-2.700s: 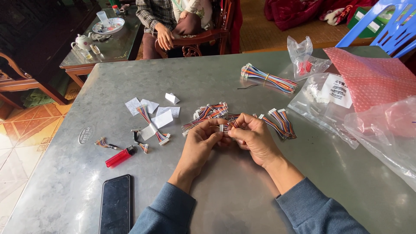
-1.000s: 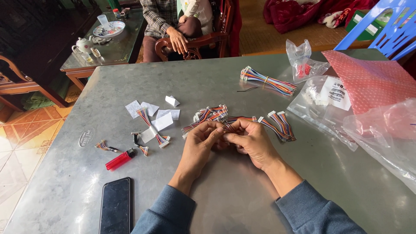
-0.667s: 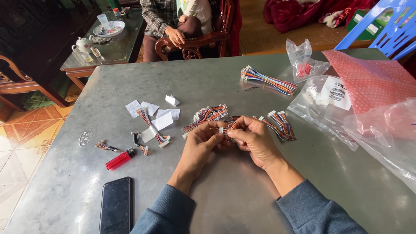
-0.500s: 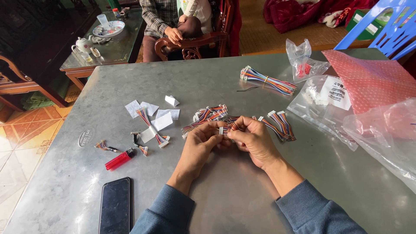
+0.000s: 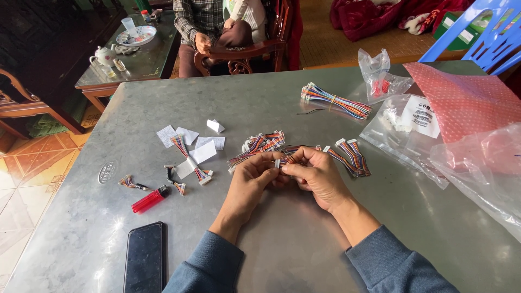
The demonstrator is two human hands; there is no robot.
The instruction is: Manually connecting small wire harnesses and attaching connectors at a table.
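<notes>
Barely anything has shifted since earlier: left hand [image 5: 254,178] and right hand [image 5: 313,174] stay together over the grey table [image 5: 282,97], both pinching one small white connector [image 5: 278,163] on coloured wires

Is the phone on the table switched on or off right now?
Screen dark: the phone lies flat, face up near the table edge, its glass black, showing only reflections. Whether it is powered off or just asleep, cannot tell.
</notes>
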